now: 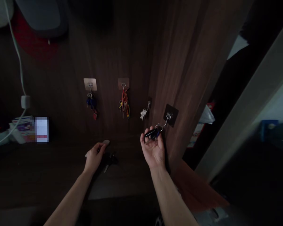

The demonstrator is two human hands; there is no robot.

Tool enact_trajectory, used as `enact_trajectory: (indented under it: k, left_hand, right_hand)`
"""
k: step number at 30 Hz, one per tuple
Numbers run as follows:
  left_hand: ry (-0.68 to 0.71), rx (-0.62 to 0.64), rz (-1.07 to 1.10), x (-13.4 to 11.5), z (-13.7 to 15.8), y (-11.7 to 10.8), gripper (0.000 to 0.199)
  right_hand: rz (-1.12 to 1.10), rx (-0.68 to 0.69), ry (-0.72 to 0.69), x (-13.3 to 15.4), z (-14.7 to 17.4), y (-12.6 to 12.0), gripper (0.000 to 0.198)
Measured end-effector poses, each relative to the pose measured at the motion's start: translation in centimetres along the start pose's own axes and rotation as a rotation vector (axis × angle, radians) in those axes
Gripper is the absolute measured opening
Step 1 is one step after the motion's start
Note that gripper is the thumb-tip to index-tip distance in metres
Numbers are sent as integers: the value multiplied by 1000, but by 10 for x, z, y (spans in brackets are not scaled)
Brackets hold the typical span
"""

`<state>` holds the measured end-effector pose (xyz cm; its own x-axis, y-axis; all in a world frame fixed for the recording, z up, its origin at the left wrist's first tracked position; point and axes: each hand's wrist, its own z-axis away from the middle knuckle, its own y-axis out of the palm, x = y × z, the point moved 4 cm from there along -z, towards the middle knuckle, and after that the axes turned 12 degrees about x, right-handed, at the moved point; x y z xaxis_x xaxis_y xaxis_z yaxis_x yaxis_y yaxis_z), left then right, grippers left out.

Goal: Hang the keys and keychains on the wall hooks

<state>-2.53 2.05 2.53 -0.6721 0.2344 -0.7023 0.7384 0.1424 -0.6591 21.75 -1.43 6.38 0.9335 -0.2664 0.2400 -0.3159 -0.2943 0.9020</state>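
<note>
My right hand point(153, 153) is turned palm up, its fingers curled round a bunch of dark keys point(153, 134). The ring of that bunch is at the wire hook point(169, 116) on a dark square plate on the side panel. Over the shelf, my left hand point(93, 157) is closed on a pale, rounded-ended object point(106, 142); most of it is hidden by the fingers. Beside this hand, a dark set of keys point(110, 159) is on the shelf surface. White-metal keys point(143, 114) hang from a small hook between the two panels.
On the back panel hang blue keys with a red tag point(91, 102) and keys on red and yellow cords point(124, 103). Boxes point(25, 128) and a white cable point(20, 66) are at the left. The side panel point(188, 78) bounds the right.
</note>
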Motion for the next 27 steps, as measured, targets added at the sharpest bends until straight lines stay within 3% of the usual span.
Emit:
enact_trajectory:
  k: [13,18,24,27]
  left_hand:
    - [16,-13,-13,-2,0,0,32]
    - [19,-11,-13,0,-1,0,31]
    - [21,-8,-23,1,-1,1,32]
    - [23,-1,-22,2,-1,1,32]
  right_hand:
    - [202,26,-25,-1,15,-11,26]
    - [227,-12,-31,-3,17,-11,24]
    - [430,-80,-121,-4,23,-7,28]
    - [396,-87,-126,-5,24,-5,22]
